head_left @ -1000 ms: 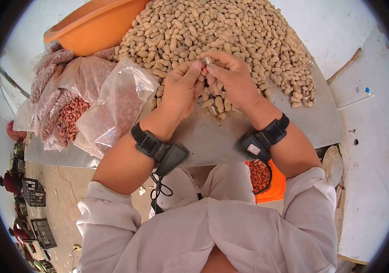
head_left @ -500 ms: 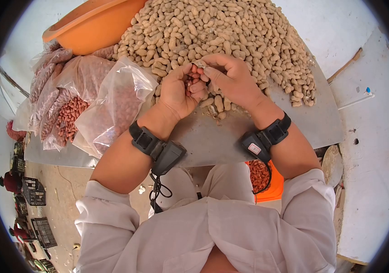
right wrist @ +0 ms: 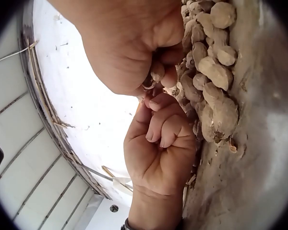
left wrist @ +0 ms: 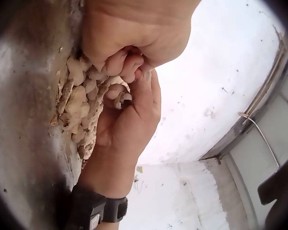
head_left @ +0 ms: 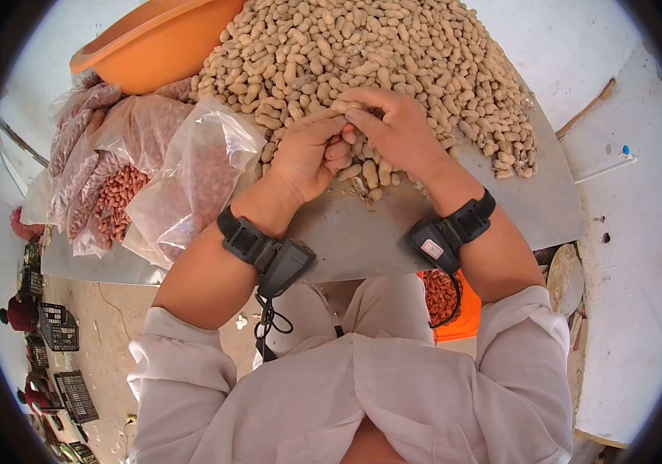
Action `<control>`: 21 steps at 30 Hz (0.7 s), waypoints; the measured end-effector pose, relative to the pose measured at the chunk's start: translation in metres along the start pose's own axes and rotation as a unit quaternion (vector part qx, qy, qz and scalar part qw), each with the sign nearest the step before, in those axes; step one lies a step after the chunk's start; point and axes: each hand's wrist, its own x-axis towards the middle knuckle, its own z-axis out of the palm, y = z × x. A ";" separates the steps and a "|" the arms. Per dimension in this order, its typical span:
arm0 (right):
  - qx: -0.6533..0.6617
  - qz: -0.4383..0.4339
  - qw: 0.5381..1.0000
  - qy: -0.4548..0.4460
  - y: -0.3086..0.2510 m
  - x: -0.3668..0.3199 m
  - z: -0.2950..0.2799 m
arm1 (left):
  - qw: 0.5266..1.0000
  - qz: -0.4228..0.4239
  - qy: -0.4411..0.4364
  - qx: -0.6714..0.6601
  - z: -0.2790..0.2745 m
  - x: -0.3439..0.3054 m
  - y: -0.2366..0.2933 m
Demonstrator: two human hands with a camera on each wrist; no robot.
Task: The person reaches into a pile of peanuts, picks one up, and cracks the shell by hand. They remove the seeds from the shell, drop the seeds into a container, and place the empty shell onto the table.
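Note:
Both hands meet at the front edge of a large heap of unshelled peanuts (head_left: 416, 54). My left hand (head_left: 304, 155) has its fingers curled over red peanut kernels, mostly hidden now; one red kernel (head_left: 348, 137) shows by its fingertips. My right hand (head_left: 400, 133) pinches a peanut (head_left: 343, 107) with thumb and forefinger, against the left thumb and fingertips. In the right wrist view a peanut-like piece (right wrist: 157, 72) sits inside the right hand's curled fingers. The left wrist view shows a broken shell (left wrist: 123, 99) in the same palm.
Clear plastic bags of red kernels (head_left: 122, 197) lie to the left on the metal table (head_left: 362, 247). Behind them an orange basin (head_left: 157, 54) leans by the heap. Below the table's edge is an orange container (head_left: 466, 313) of kernels. Black crates (head_left: 75, 394) stand on the floor.
A second ago the hands worked at an opened shell. Half a second ago red kernels showed in the left palm; now the left fingers cover them and a whole peanut is between the fingertips.

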 end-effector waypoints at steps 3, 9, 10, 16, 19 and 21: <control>0.009 0.046 0.998 -0.029 0.003 0.000 -0.003 | 1.000 0.015 -0.007 0.024 0.000 -0.001 -0.001; 0.215 0.157 0.964 -0.007 0.004 0.005 -0.016 | 0.999 0.036 0.014 -0.007 0.005 -0.002 0.004; 0.243 0.142 0.960 0.007 0.006 0.006 -0.018 | 0.999 0.036 0.005 -0.018 0.000 0.001 0.007; 0.286 0.082 0.954 0.043 -0.029 -0.005 -0.050 | 0.994 0.024 0.003 -0.103 -0.015 0.008 0.015; 0.186 0.136 0.970 -0.075 -0.072 -0.039 -0.089 | 0.991 0.021 -0.011 -0.131 -0.017 0.007 0.015; 0.194 0.149 0.961 -0.128 -0.084 -0.073 -0.111 | 0.987 0.017 -0.027 -0.159 -0.020 0.008 0.016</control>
